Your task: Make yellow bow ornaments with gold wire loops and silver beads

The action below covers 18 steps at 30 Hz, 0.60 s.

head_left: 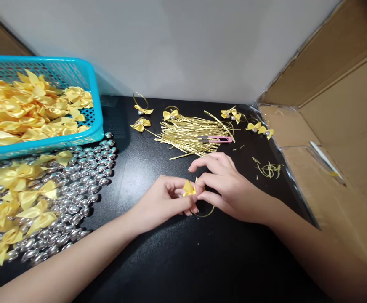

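Note:
Between my two hands is a yellow ribbon bow [189,189], partly covered by the fingers. A thin gold twist tie [206,215] curves in a loop below it. My left hand [167,200] is closed, pinching the bow from the left between thumb and fingers. From the right, my right hand [223,185] pinches the bow's other side with thumb and index finger, its remaining fingers raised and bent. Whether a bead sits at the bow's middle is hidden by the fingers.
A blue basket [97,105] full of yellow bows stands back left. Silver beads [85,185] and loose bows spread before it. Behind my hands lie gold ties [186,134], pink-handled snips [219,139] and several bows with ties. Tie scraps [270,170] lie right, near cardboard [338,126].

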### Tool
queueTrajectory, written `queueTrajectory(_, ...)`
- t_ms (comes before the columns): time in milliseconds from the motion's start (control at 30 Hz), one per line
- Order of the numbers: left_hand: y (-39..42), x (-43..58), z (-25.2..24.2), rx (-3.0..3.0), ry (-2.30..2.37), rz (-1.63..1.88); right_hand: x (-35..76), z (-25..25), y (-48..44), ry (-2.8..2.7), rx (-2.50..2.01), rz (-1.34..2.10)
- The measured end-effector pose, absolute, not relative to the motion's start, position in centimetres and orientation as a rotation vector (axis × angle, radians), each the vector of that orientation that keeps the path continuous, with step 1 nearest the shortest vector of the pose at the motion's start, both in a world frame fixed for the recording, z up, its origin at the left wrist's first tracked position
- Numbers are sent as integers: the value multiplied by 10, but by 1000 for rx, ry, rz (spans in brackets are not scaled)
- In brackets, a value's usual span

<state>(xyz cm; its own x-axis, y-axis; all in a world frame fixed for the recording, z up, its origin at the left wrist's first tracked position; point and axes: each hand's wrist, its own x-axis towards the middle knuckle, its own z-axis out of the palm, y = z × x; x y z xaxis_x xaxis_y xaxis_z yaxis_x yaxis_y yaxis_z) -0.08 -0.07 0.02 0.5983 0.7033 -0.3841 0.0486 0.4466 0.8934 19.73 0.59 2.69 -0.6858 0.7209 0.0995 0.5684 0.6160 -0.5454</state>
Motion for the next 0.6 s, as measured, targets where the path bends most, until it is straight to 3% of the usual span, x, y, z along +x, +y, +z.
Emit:
queueTrajectory(300, -1, 1, 0, 1140, 909, 476, 200, 28, 6, -2486, -1050, 796)
queueTrajectory(600, -4, 2, 1, 1183, 958, 491, 199, 29, 4, -2587, -1020, 608)
